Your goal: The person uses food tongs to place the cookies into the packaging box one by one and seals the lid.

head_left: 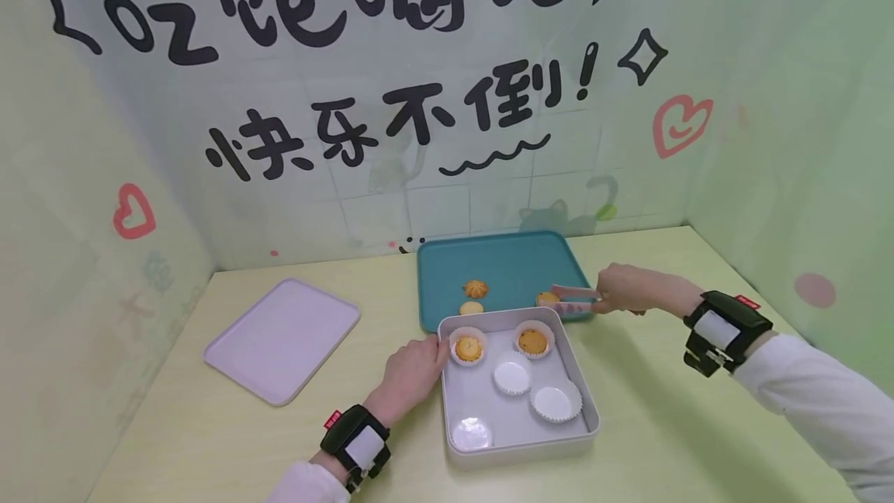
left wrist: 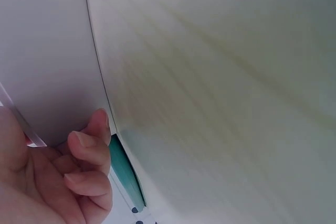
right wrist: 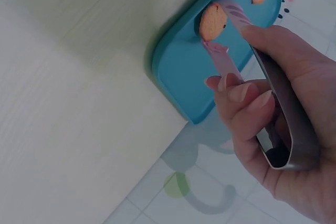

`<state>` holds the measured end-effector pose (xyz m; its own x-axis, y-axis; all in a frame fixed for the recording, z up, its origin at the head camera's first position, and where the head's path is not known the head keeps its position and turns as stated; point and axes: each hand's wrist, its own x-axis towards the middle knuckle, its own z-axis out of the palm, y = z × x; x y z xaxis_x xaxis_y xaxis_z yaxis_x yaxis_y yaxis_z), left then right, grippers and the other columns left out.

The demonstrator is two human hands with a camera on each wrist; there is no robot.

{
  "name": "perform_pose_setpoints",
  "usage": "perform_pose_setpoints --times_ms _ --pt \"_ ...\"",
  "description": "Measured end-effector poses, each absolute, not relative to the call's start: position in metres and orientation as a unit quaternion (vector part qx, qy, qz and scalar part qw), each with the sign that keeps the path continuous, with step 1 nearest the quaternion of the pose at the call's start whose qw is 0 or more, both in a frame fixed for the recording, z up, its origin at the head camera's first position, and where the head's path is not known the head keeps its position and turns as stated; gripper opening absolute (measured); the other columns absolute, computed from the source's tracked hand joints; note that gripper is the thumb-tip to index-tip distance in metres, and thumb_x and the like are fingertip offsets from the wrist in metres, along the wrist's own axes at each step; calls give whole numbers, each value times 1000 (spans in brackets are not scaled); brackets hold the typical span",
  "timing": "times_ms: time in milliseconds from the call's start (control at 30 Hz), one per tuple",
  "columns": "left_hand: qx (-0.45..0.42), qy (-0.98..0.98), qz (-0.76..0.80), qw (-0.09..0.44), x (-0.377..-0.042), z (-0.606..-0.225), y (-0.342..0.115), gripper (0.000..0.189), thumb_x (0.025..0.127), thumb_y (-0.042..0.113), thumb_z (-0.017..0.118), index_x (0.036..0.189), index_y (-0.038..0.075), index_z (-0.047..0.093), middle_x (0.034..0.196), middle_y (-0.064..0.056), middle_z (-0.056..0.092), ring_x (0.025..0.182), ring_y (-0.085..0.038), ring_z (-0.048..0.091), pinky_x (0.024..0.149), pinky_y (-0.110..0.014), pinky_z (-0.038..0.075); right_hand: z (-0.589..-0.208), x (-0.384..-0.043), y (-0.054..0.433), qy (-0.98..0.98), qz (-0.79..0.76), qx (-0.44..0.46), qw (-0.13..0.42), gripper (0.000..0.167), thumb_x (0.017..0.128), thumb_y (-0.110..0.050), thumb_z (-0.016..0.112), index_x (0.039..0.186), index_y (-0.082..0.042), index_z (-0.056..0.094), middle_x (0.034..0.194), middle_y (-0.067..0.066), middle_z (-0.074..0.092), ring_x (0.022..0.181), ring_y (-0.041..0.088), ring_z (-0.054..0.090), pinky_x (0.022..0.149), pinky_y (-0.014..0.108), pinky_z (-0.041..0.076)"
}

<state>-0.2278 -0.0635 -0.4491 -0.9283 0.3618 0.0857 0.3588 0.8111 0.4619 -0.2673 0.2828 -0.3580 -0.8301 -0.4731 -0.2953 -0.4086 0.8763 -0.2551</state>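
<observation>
In the head view my right hand [head_left: 621,289] holds a pair of tongs [head_left: 576,300] with pink tips. In the right wrist view, the tongs' tips are on either side of a round cookie [right wrist: 213,22] over the teal tray [right wrist: 178,85]. My left hand [head_left: 412,367] grips the left wall of a white square box [head_left: 457,445], and its curled fingers [left wrist: 89,148] show against the outer side in the left wrist view. Inside the box are several white paper cups; a cookie [head_left: 469,348] sits in the back-left one and another cookie [head_left: 533,341] in the back-right one.
Two more cookies lie on the teal tray behind the box: a flower-shaped cookie [head_left: 476,289] and a pale cookie [head_left: 471,307], partly hidden by the box's back rim. A lilac tray [head_left: 282,340] lies to the left. A printed wall cloth [head_left: 447,200] rises behind the table.
</observation>
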Motion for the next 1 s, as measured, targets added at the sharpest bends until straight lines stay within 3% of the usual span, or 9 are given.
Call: perform_pose_setpoints --times_ms 167,433,700,1000 --pt "186 953 241 5 -228 -451 -64 33 97 26 38 85 0 55 54 -2 36 44 -14 39 39 -25 28 -348 -268 288 955 -79 -244 146 24 86 -26 61 73 -6 60 52 -1 47 34 8 41 39 25 38" --pt "189 953 238 -3 -229 -451 -63 33 97 25 37 82 1 54 54 -2 36 45 -14 39 39 -25 28 -313 -255 283 956 -76 -262 104 24 85 -26 63 70 -10 55 55 -3 46 35 8 44 40 26 40" --pt "189 951 245 -6 -229 -449 -63 33 97 25 36 77 3 51 54 -1 35 44 -14 38 39 -27 29 -294 -227 263 949 -68 -287 107 19 84 -26 64 75 -13 54 53 -5 43 37 7 41 40 24 39" --pt "189 953 238 -2 -229 -448 -62 33 97 25 36 78 3 52 55 -2 35 45 -15 39 39 -27 29 -303 -199 237 932 -42 -347 100 18 80 -23 68 72 -13 56 51 -9 41 42 3 37 43 22 35"
